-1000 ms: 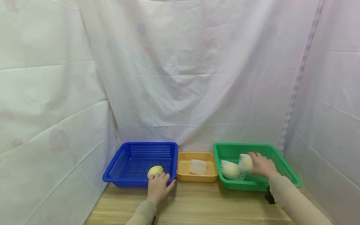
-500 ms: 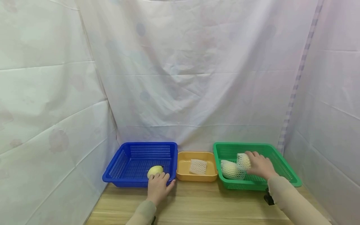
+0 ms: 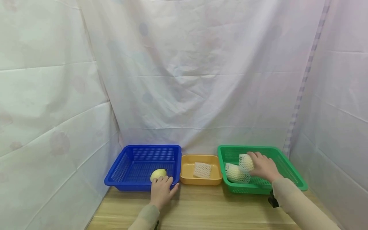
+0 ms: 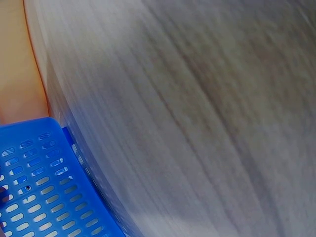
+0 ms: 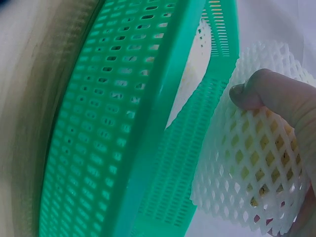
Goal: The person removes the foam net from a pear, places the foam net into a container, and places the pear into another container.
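In the head view, my right hand (image 3: 264, 167) grips a pear (image 3: 249, 164) wrapped in a white foam net, above the green basket (image 3: 293, 174). The right wrist view shows the thumb pressed on the foam net (image 5: 247, 163), with yellow speckled skin through the mesh. A second netted pear (image 3: 236, 174) lies in that basket's front left corner. My left hand (image 3: 161, 191) rests over the front rim of the blue basket (image 3: 132, 185), thumb spread out to the right. Its fingertips reach a bare pale-yellow pear (image 3: 158, 174) inside; whether they touch it I cannot tell.
An orange tray (image 3: 201, 182) stands between the two baskets, holding a flattened foam net (image 3: 202, 170). All stand on a wooden table (image 3: 201, 207). White cloth (image 3: 187, 95) hangs behind and at both sides.
My right hand has risen slightly and moved left with the netted pear, now over the other netted pear. The left hand stays in place.
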A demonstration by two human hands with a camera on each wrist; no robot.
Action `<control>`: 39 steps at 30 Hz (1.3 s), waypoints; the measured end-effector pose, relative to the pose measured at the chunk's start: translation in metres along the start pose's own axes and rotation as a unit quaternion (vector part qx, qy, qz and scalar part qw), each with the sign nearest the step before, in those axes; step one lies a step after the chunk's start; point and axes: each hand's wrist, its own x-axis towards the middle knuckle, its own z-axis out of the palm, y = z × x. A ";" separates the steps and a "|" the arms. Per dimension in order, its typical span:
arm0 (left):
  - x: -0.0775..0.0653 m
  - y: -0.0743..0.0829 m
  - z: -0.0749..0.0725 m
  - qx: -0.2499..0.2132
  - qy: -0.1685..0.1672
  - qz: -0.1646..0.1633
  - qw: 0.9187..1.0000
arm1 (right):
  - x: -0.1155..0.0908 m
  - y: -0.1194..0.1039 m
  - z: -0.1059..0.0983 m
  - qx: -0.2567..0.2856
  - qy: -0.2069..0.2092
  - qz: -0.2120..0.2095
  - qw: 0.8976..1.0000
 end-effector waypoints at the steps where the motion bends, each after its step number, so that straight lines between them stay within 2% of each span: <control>1: 0.000 0.000 0.000 0.001 0.000 0.001 1.000 | 0.000 -0.001 -0.001 -0.001 0.000 -0.001 1.000; 9: 0.000 0.000 -0.001 0.003 -0.007 0.001 1.000 | 0.004 -0.007 -0.002 -0.001 -0.004 -0.006 1.000; 25: 0.000 0.000 0.000 0.006 0.004 0.002 1.000 | 0.006 -0.020 0.000 0.003 0.014 -0.030 0.999; 33: 0.000 0.001 -0.002 0.008 -0.001 0.001 1.000 | 0.008 -0.026 0.000 0.004 0.008 -0.031 0.999; 39: -0.001 0.000 -0.001 0.012 0.014 0.007 1.000 | 0.009 -0.028 0.001 0.002 0.005 -0.031 1.000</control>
